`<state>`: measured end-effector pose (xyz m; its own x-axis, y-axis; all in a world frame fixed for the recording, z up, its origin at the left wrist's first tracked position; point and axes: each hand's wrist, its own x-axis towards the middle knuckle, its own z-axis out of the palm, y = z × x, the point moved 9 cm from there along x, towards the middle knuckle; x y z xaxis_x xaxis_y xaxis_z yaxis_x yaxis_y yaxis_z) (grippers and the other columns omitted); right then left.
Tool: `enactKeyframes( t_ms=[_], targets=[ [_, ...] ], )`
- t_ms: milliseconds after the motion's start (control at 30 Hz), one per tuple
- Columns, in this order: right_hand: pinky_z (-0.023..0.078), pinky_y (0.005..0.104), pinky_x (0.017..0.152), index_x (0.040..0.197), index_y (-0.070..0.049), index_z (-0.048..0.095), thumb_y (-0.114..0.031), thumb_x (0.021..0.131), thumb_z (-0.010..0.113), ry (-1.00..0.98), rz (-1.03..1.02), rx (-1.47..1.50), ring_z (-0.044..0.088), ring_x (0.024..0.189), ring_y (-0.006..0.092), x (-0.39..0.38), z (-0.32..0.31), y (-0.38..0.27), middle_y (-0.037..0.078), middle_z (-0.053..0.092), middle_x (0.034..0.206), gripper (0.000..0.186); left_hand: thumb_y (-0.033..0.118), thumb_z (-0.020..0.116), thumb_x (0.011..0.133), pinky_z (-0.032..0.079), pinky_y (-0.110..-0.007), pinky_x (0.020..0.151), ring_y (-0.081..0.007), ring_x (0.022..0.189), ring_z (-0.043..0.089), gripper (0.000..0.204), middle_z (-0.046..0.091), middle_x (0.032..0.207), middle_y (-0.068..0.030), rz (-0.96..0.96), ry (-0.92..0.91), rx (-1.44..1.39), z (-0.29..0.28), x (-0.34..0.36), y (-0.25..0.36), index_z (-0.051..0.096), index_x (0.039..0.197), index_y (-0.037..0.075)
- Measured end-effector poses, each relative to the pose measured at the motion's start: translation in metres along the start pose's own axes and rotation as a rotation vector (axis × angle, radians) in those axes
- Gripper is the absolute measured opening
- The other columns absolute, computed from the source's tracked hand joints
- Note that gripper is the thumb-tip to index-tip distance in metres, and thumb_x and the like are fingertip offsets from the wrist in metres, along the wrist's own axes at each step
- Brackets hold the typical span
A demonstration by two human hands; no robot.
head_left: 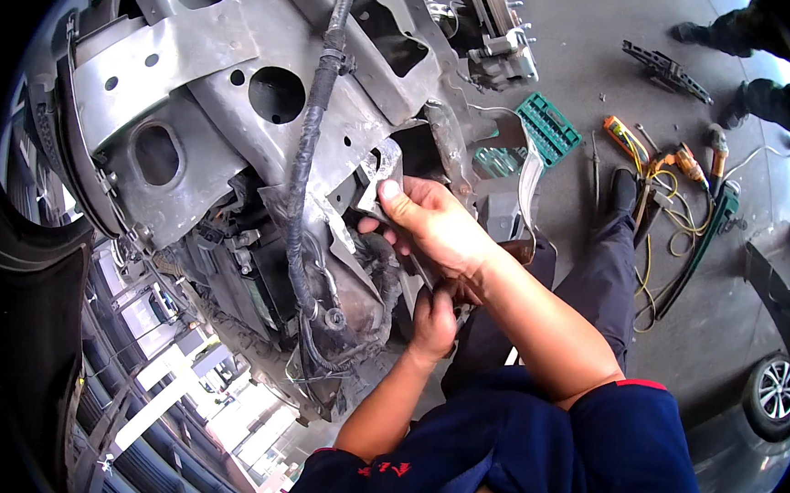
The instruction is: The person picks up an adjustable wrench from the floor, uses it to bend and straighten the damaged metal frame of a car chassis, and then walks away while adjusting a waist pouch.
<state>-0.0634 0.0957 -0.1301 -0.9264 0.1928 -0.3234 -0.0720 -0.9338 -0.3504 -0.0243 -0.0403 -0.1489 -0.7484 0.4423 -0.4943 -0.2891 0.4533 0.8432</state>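
My right hand point(428, 226) pinches a bent, silver sheet-metal piece point(384, 161) between thumb and curled fingers, beside an opening in a car's stripped front body frame point(226, 42). Whether this piece is loose or joined to the frame, I cannot tell. Lower down, partly behind my right forearm, my left hand point(435, 323) is closed with its thumb up. A narrow dark edge runs from under my right hand toward it, but what the left fingers hold is hidden. A ribbed, tape-wrapped wiring harness point(309, 140) hangs across the frame left of my hands.
On the grey floor at right lie a green socket tool case point(548, 129), an orange power tool point(624, 139), tangled yellow cords point(681, 221) and a black jack point(666, 71). Another person's legs point(767, 34) stand at the upper right. A car wheel point(774, 392) shows at lower right.
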Motion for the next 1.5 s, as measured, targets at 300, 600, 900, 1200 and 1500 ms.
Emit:
enactKeyframes(
  t_ms=[300, 600, 900, 1200, 1500],
  targets=[
    [0.050, 0.0208, 0.065, 0.124, -0.002, 0.059, -0.039, 0.105, 0.055, -0.138, -0.077, 0.248, 0.058, 0.077, 0.0066, 0.002, 0.001, 0.005, 0.006, 0.070, 0.106, 0.042, 0.024, 0.041, 0.100, 0.025, -0.028, 0.044, -0.0115, 0.044, 0.029, 0.037, 0.032, 0.054, 0.0022, -0.235, -0.140, -0.122, 0.000, 0.002, -0.027, 0.036, 0.065, 0.014],
    [0.045, 0.0196, 0.060, 0.112, -0.003, 0.063, -0.042, 0.104, 0.057, 0.006, 0.009, -0.024, 0.053, 0.069, 0.0039, -0.003, -0.003, -0.001, 0.003, 0.070, 0.093, 0.040, 0.026, 0.043, 0.104, 0.033, -0.028, 0.050, -0.0114, 0.053, 0.039, 0.035, 0.042, 0.062, -0.0001, -0.194, -0.104, -0.198, 0.010, 0.000, -0.028, 0.046, 0.073, 0.010],
    [0.047, 0.0196, 0.060, 0.112, -0.001, 0.063, -0.039, 0.105, 0.055, -0.078, -0.078, 0.077, 0.054, 0.069, 0.0045, 0.005, -0.006, -0.002, 0.001, 0.066, 0.089, 0.039, 0.022, 0.045, 0.102, 0.030, -0.028, 0.049, -0.0110, 0.051, 0.039, 0.035, 0.043, 0.061, 0.0004, -0.234, -0.139, -0.170, 0.007, 0.014, -0.033, 0.046, 0.069, 0.010],
    [0.047, 0.0213, 0.064, 0.114, 0.000, 0.062, -0.043, 0.104, 0.055, -0.026, -0.099, 0.057, 0.054, 0.072, 0.0058, 0.004, -0.009, -0.007, 0.002, 0.068, 0.094, 0.044, 0.029, 0.043, 0.106, 0.028, -0.027, 0.050, -0.0086, 0.054, 0.039, 0.038, 0.042, 0.062, 0.0028, -0.122, -0.108, -0.168, 0.012, 0.015, -0.024, 0.046, 0.072, 0.013],
    [0.044, 0.0188, 0.063, 0.112, -0.003, 0.061, -0.042, 0.105, 0.054, -0.034, -0.080, -0.017, 0.052, 0.068, 0.0040, 0.002, -0.006, -0.001, 0.002, 0.069, 0.091, 0.041, 0.054, 0.046, 0.105, 0.043, -0.025, 0.064, -0.0075, 0.075, 0.055, 0.048, 0.058, 0.086, 0.0034, -0.063, -0.111, -0.125, 0.001, 0.017, -0.040, 0.058, 0.109, 0.008]
  ],
)
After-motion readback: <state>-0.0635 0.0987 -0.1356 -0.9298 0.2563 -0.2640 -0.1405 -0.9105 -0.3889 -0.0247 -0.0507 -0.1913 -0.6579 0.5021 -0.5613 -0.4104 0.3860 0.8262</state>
